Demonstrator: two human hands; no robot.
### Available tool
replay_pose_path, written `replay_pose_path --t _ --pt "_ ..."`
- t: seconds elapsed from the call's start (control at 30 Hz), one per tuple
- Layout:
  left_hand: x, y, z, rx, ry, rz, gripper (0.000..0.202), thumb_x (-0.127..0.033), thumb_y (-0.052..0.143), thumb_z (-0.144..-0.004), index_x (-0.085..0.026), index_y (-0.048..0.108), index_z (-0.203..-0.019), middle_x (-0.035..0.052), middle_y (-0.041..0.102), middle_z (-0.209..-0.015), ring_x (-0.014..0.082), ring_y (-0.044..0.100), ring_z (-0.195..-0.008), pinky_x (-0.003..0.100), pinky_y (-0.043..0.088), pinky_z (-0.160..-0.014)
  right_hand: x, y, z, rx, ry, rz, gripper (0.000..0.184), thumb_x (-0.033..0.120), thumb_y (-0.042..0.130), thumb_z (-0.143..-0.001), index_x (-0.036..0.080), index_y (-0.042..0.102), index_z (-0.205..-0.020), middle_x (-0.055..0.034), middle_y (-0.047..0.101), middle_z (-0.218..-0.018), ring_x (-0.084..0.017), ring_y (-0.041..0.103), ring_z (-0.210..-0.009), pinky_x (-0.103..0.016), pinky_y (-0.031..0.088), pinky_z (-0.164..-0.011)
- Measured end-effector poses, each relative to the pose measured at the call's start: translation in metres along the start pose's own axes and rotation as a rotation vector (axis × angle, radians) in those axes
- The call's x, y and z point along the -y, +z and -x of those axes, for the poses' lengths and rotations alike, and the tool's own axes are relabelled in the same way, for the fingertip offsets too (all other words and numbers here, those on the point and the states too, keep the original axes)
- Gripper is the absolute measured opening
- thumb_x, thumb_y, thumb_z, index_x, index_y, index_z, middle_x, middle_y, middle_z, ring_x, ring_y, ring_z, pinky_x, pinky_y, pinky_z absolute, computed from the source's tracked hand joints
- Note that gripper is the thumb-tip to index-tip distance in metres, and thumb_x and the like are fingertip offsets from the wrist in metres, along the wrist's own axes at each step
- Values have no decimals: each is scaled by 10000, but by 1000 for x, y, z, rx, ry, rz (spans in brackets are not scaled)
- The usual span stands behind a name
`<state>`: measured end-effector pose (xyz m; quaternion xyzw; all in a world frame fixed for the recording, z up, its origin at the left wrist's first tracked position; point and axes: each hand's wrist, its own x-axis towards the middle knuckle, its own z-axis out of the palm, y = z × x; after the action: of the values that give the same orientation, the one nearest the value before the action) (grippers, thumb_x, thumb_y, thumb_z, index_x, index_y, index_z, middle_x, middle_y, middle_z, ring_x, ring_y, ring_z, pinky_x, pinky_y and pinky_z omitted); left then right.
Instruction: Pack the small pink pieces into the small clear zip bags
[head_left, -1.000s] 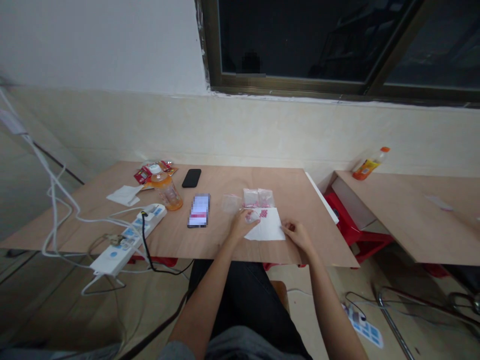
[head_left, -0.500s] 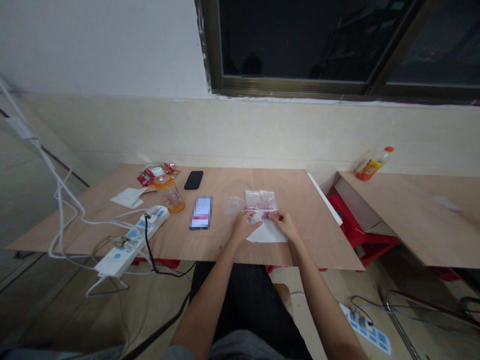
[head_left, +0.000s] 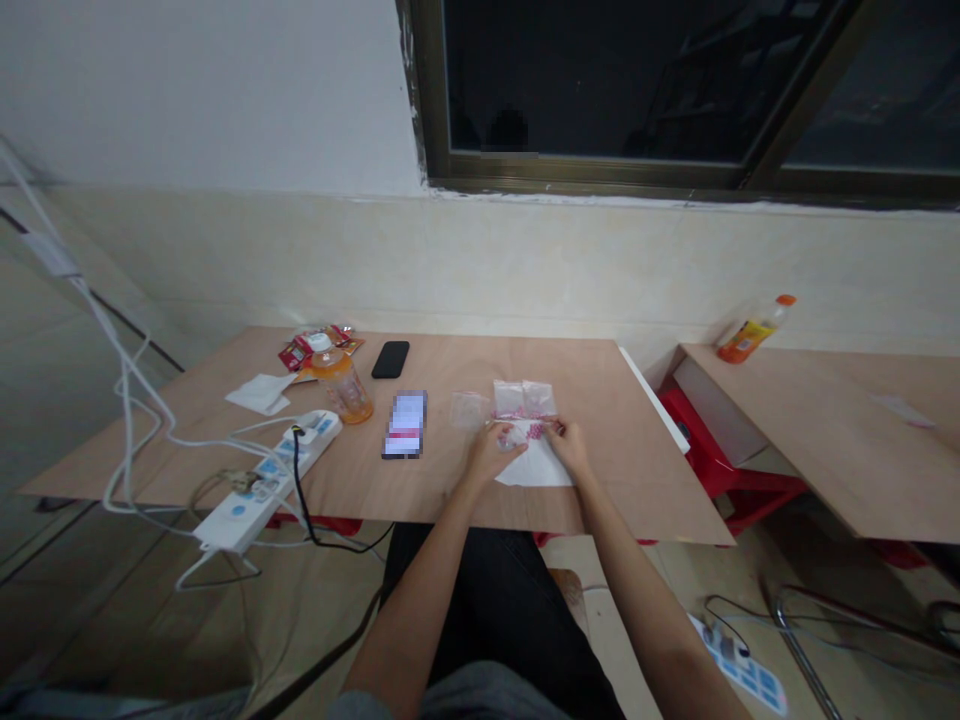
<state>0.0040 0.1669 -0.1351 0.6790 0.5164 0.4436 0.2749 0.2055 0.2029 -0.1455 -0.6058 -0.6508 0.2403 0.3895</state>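
Observation:
Both my hands work over a white paper sheet (head_left: 534,468) on the plywood table (head_left: 600,480). My left hand (head_left: 489,453) pinches a small clear plastic bag (head_left: 511,438). My right hand (head_left: 568,447) has its fingertips on a strip of small pink items (head_left: 534,430), and the fingers partly hide it. Just behind lie clear plastic bags with pink contents (head_left: 523,398). Left of them sits another clear bag (head_left: 469,410).
A lit phone with a blurred screen (head_left: 405,425), a black phone (head_left: 391,359), an orange-capped bottle (head_left: 343,390), a tissue (head_left: 261,395), snack packets (head_left: 319,347) and a white power strip (head_left: 266,482) with cables share the table. A red stool (head_left: 720,440) stands to the right.
My right hand has moved from the table beside the paper up to the pink strip, closer to my left hand. The view has tilted slightly.

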Motion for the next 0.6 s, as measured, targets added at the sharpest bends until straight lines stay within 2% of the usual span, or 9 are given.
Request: replay_pose_path --t 0.13,0.3,0.6 --pt "3 1 0 -5 19 -2 357 -350 759 -724 -197 637 -1023 60 647 -1021 194 598 -952 344 476 -858 -3 0 5 -19 -26 49 349 413 521 -791 174 729 -935 -35 668 -698 -166 575 -626 -246 393 -596" --pt "3 1 0 3 17 -8 369 -373 752 -731 -192 632 -1030 62 647 -1018 198 598 -956 346 478 -860 6 -3 9 -34 -108 154 274 378 540 -793 195 731 -862 -28 668 -702 -162 576 -636 -249 378 -607" --pt "-1 -1 1 -5 25 1 353 -371 749 -734 -197 631 -1017 62 646 -1023 196 596 -957 344 476 -865 10 -5 10 -41 -103 274 267 407 548 -809 212 731 -812 -21 648 -657 -146 546 -586 -250 332 -578"
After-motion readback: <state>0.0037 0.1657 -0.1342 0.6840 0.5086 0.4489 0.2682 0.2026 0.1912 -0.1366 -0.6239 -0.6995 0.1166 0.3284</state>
